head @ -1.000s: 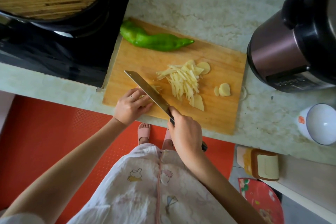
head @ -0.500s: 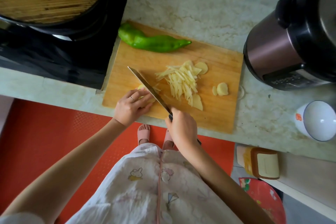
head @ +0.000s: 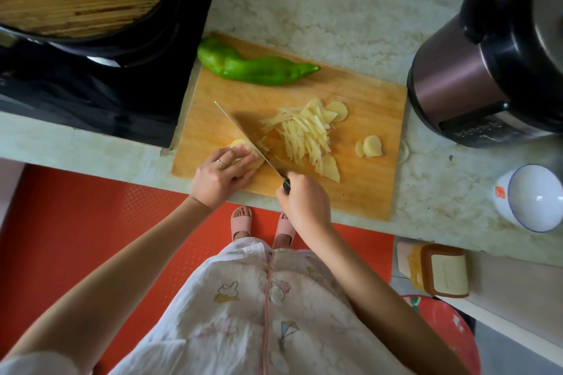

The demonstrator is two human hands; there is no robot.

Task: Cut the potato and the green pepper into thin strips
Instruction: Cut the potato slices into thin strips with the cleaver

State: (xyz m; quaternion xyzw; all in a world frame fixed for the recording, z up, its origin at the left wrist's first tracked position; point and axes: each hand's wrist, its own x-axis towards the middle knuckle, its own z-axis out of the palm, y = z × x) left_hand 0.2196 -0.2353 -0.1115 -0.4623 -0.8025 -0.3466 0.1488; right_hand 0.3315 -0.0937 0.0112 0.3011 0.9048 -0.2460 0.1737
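Head view: knife [head: 243, 134] touches potato [head: 243, 152] near board [head: 374, 192] edge.

Left hand [head: 221, 178] presses potato piece [head: 245, 153] onto cutting board [head: 359, 192]. Right hand [head: 306, 202] grips knife [head: 243, 134], blade pointing to 11 o'clock, edge against the potato. Potato strips [head: 300, 135] at 3 o'clock of blade. Whole green pepper [head: 253, 68] at 12 o'clock on board.

cooker panel [head: 475, 128] — print blurred, nothing legible
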